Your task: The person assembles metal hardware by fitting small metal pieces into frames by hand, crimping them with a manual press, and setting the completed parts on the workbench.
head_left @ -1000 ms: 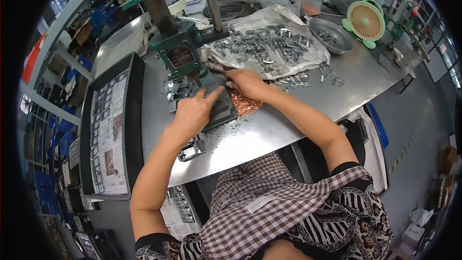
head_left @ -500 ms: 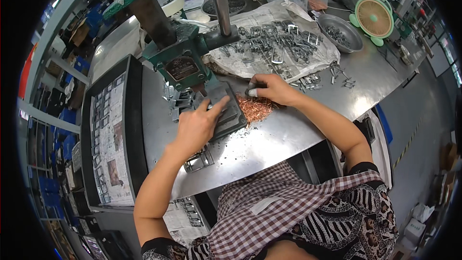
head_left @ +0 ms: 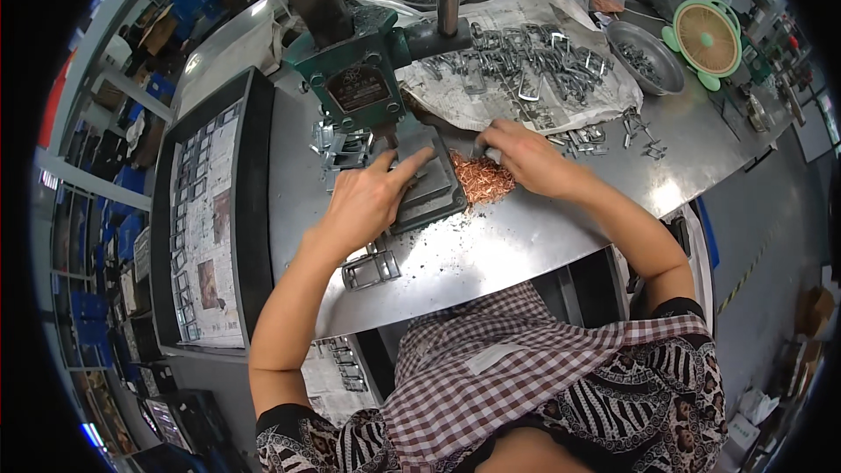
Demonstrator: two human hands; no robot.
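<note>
My left hand [head_left: 366, 200] rests at the base plate [head_left: 427, 203] of a green hand press [head_left: 357, 88]. Its index and middle fingers stretch apart beneath the ram, and the thumb is hidden. At the right side of the plate lies a heap of thin copper-coloured pins [head_left: 484, 182]. My right hand [head_left: 528, 159] is at the heap's far right edge, fingertips bent together in a pinch; dark covers show on the fingertips. Whatever they hold is too small to make out. Metal buckle frames [head_left: 371, 270] lie near my left wrist, with others [head_left: 346, 147] left of the press.
Many metal buckles [head_left: 526, 70] lie on a paper sheet [head_left: 447, 105] behind my right hand. Farther right are a metal bowl [head_left: 646, 57] of small parts and a green fan [head_left: 706, 39]. A black-framed tray [head_left: 250, 210] with buckle rows stands at left.
The view has shifted, so the bench appears higher and farther right. My right hand has moved slightly right and nearer along the copper heap. My left hand stays at the press plate.
</note>
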